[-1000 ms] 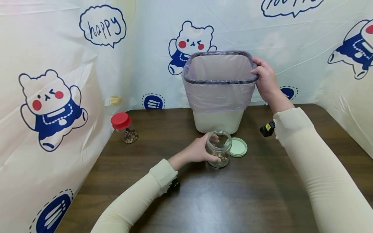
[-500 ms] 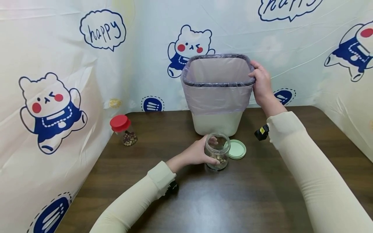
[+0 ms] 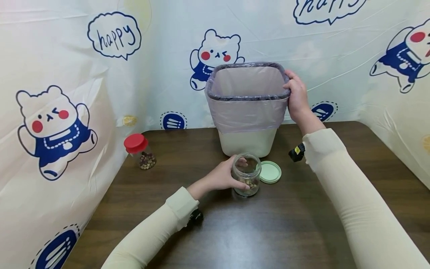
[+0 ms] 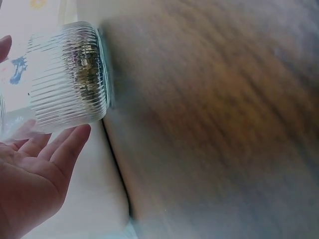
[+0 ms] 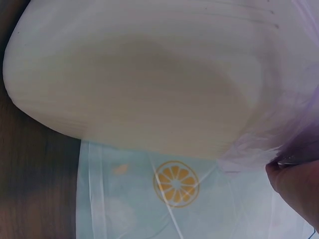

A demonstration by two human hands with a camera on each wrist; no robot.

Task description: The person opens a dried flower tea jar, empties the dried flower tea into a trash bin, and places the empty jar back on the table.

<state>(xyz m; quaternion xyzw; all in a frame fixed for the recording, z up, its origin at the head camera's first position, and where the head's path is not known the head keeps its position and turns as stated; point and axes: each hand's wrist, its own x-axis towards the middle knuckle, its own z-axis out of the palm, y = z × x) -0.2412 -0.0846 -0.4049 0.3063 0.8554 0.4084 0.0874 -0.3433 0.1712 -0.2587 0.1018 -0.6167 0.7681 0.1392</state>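
Observation:
A ribbed clear glass jar (image 3: 246,175), lidless, stands upright with a low layer of small tan pieces in it. My left hand (image 3: 226,175) grips it from the left, thumb in front and fingers behind. The ribs and contents of the jar (image 4: 75,77) show close up in the left wrist view. My right hand (image 3: 297,93) holds the right rim of a white trash can (image 3: 246,142) lined with a pale purple bag (image 3: 248,114). In the right wrist view the trash can (image 5: 149,94) fills most of the picture, with part of the right hand (image 5: 296,189) at its bagged rim.
A pale green lid (image 3: 270,172) lies just right of the glass jar. A red-lidded jar (image 3: 141,151) with dark and tan pieces stands at the table's left edge. The brown table (image 3: 262,231) meets a patterned curtain (image 3: 161,67) at the back.
Both hands keep their holds on the jar and the trash can's rim. The whole scene has shifted slightly left and down in the head view.

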